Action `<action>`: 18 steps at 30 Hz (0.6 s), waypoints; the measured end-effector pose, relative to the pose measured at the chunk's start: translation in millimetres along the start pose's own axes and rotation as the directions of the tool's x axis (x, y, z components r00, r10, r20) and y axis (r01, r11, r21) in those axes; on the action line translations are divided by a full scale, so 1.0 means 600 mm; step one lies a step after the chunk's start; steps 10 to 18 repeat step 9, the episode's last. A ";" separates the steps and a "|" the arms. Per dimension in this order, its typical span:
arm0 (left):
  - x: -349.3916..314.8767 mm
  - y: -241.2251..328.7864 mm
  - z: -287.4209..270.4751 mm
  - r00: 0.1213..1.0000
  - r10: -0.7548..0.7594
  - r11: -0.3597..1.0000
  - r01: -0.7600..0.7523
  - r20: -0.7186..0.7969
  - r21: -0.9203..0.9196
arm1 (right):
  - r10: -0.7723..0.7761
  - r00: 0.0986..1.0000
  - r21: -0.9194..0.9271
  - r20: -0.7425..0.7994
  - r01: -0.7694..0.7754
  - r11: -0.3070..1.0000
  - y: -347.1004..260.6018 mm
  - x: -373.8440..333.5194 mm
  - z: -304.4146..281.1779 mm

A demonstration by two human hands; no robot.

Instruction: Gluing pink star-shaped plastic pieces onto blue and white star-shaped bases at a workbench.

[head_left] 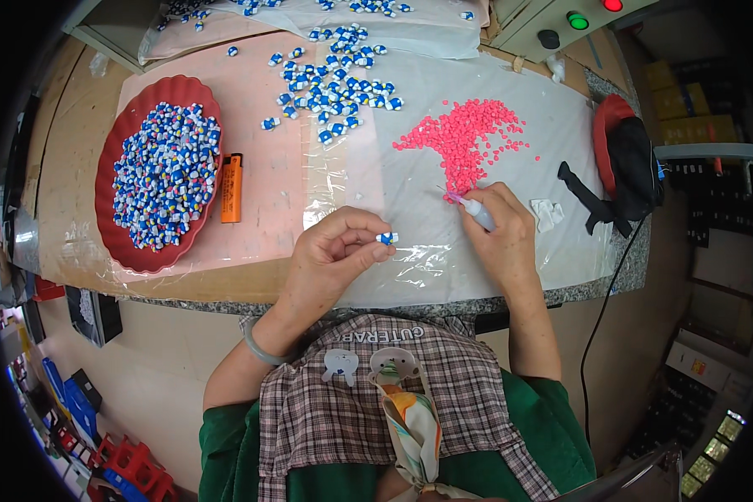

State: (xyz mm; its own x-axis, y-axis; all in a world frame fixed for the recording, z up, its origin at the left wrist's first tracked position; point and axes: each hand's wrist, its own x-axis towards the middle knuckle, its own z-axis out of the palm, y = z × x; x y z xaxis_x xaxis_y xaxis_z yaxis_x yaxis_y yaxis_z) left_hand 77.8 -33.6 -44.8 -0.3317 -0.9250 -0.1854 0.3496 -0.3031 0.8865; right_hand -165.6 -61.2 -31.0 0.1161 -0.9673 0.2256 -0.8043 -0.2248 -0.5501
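Note:
Between the thumb and forefinger of my left hand is a small blue-and-white figure, held just above the plastic-covered table. My right hand grips a small translucent squeeze bottle with a pinkish-purple nozzle and a thin tip. That tip is at the near end of a spread pile of tiny pink pieces; I cannot tell whether it touches one. Farther off, several more blue-and-white figures lie loose on the sheet.
At the left stands a red scalloped tray heaped with small blue-and-white pieces, an orange lighter beside it. Crumpled white tissue lies right of my right hand. A black cloth bundle and red bowl sit at the right edge.

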 end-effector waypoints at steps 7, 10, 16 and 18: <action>0.001 0.000 0.001 1.000 0.016 1.000 -0.016 0.004 -0.007 | -0.047 0.997 -0.070 0.056 0.051 0.996 -0.005 0.007 -0.006; 0.000 0.000 0.001 1.000 0.016 1.000 -0.016 0.006 -0.010 | -0.044 0.997 -0.096 0.067 0.050 0.994 -0.008 0.008 -0.006; 0.000 0.000 0.001 1.000 0.016 1.000 -0.016 0.006 -0.010 | -0.044 0.997 -0.096 0.067 0.050 0.994 -0.008 0.008 -0.006; 0.000 0.000 0.001 1.000 0.016 1.000 -0.016 0.006 -0.010 | -0.044 0.997 -0.096 0.067 0.050 0.994 -0.008 0.008 -0.006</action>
